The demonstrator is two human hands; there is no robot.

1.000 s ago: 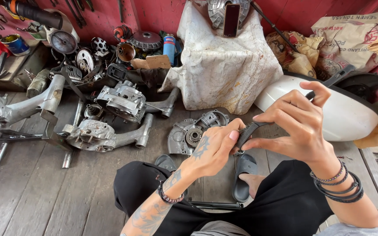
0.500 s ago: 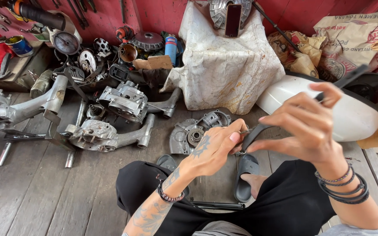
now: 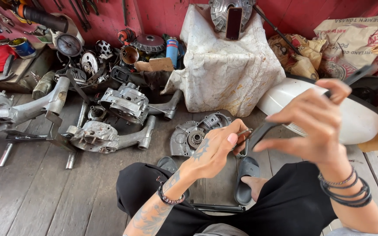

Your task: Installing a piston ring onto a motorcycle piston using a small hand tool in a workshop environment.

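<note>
At the centre of the frame the left hand (image 3: 213,150) pinches a small metal ring (image 3: 243,142), fingers closed on it. The right hand (image 3: 316,124) grips a long black strap (image 3: 285,116) running to it. Fitting seems in hand; next needs steady alignment.
</note>
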